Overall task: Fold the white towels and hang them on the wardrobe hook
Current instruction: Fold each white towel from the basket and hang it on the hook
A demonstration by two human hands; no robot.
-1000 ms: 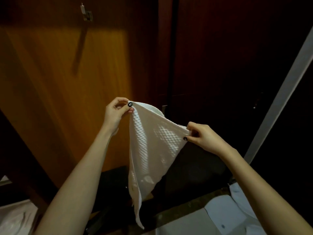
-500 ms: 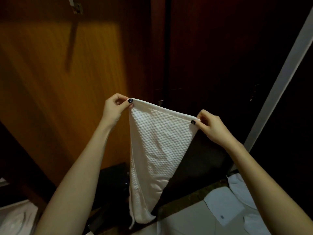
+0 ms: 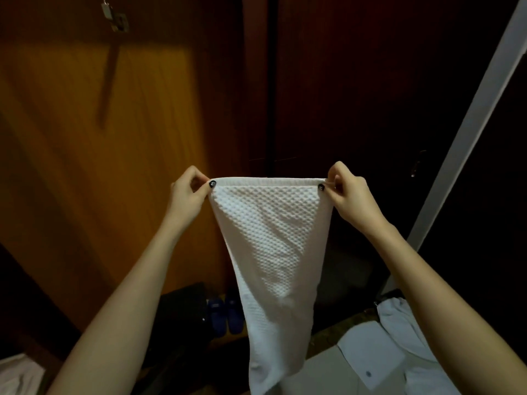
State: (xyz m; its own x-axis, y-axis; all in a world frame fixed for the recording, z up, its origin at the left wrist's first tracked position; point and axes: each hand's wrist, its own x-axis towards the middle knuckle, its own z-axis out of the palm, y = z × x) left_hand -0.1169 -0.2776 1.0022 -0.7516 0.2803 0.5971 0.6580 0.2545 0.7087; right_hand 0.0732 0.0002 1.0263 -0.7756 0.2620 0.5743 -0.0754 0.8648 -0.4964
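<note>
Towel (image 3: 271, 252), white and unlabelled, hangs stretched between left hand (image 3: 186, 196) and right hand (image 3: 349, 195), both pinching its top corners.

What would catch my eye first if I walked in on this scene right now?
The white towel, stretched flat in mid-frame, its top edge pinched at the corners by the left hand and the right hand. Next, the lit orange-brown wardrobe door at left, with a small metal hook near its top.

Dim room: dark wooden wardrobe doors (image 3: 356, 81), a lit orange panel (image 3: 99, 166) at left.
</note>
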